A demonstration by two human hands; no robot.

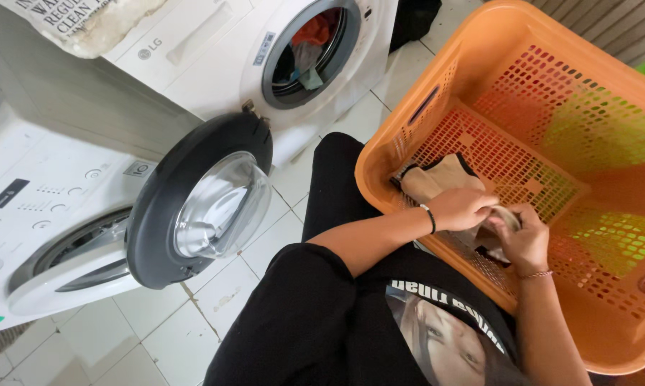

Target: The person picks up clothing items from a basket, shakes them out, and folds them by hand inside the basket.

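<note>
Both hands are closed on a tan cloth [440, 179] lying in the near corner of the orange laundry basket [608, 86], at 3 o'clock: left hand [465, 209] and right hand [524, 239] pinch one bunched edge. The cloth looks light, limp and non-slippery; a gathered fold seems best for gripping. White floor tiles [194, 322]; open washing machine [294, 50] at 12 o'clock.

The one view comes from the person's head and looks steeply down over the chest and lap. It is close to both hands, which meet inside the orange basket [380, 171] at the right of the frame. It is tilted, so the floor tiles [194, 314] run slantwise, and two front-loading washers [194, 50] lie farther off along the left and top.
</note>
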